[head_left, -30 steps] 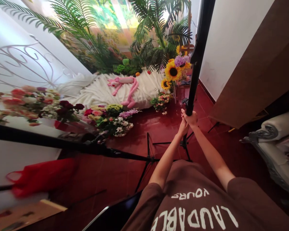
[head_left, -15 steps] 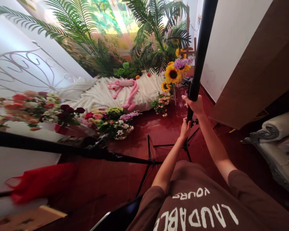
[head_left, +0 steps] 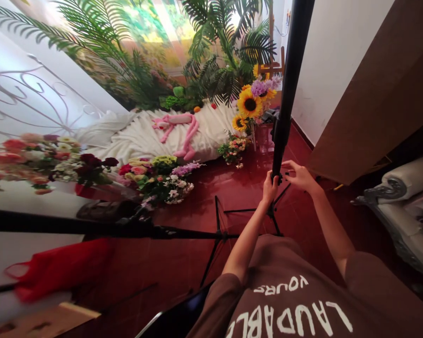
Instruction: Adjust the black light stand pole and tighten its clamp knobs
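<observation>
A black upright stand (head_left: 285,103) rises in front of me, its tripod legs spread on the red floor. My left hand (head_left: 270,188) is wrapped round the lower pole, close beneath a thicker section. To the right of the pole, my right hand (head_left: 299,176) has its fingers apart beside a small dark knob, holding nothing; whether a fingertip touches the knob is too small to tell. A second black stand (head_left: 127,226) runs across the left side at a slant, with no hand on it.
White cloth (head_left: 211,136) bears a pink plush toy (head_left: 186,136). Flowers (head_left: 162,180) and sunflowers (head_left: 249,104) stand near it. A red bag (head_left: 63,265) lies at left, a pale sofa (head_left: 405,206) at right.
My right hand has let go of the thicker upper section and moved down beside the knob, its fingers now apart. My left hand keeps its hold. The view has shifted slightly.
</observation>
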### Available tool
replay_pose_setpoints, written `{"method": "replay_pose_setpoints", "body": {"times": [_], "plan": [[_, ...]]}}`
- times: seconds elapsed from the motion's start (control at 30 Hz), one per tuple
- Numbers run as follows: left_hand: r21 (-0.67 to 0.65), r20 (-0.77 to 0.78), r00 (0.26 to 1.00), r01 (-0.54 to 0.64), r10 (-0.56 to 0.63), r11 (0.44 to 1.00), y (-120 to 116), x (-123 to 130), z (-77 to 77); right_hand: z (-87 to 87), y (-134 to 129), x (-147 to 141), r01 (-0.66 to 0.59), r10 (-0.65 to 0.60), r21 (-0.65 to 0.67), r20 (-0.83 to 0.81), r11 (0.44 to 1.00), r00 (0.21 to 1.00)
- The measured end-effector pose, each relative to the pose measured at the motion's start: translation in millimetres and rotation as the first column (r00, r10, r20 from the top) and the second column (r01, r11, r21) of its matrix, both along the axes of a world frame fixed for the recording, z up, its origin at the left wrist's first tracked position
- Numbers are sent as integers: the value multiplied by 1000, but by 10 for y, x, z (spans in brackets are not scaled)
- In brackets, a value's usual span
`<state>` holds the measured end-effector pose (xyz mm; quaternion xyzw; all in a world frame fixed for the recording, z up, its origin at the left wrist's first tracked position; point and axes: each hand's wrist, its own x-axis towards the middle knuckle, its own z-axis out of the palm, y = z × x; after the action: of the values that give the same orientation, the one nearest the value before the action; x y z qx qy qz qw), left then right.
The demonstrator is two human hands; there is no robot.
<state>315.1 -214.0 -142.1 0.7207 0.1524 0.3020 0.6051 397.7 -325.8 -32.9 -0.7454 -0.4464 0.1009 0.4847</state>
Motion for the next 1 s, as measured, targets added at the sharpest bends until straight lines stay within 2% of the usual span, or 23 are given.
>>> {"method": "replay_pose_setpoints", "body": {"times": [0.1,0.2,0.43,0.6,0.7,0.8,0.87,0.9,1.0], "plan": [[-3,-4,1000,-4,4,1000,4,4,-6,-333,-245,-59,108,-106,-71,39,992,994],[6,-11,1000,-20,20,1000,3,3,-6,-498,-327,-162,155,-153,-38,58,987,987],[19,-36,999,-22,23,1000,-9,-6,1,-598,-281,-171,227,-226,3,86,974,970],[-6,-44,999,-23,23,1000,-16,-6,17,-607,-224,-134,244,-235,127,-80,961,969],[-18,-35,999,-19,19,1000,-15,-6,18,-614,-127,-147,328,-308,119,-158,937,938],[-21,-29,1000,-10,10,1000,-5,-4,10,-645,6,-141,355,-311,119,-284,927,907],[-26,-32,999,3,-4,1000,4,-5,2,-666,90,-110,376,-283,117,-470,919,836],[-28,-32,999,11,-12,1000,9,-6,-2,-672,125,-85,396,-269,101,-581,913,768],[-26,-25,999,25,-25,999,23,-15,-5,-668,179,28,390,-177,21,-868,921,464]]}}
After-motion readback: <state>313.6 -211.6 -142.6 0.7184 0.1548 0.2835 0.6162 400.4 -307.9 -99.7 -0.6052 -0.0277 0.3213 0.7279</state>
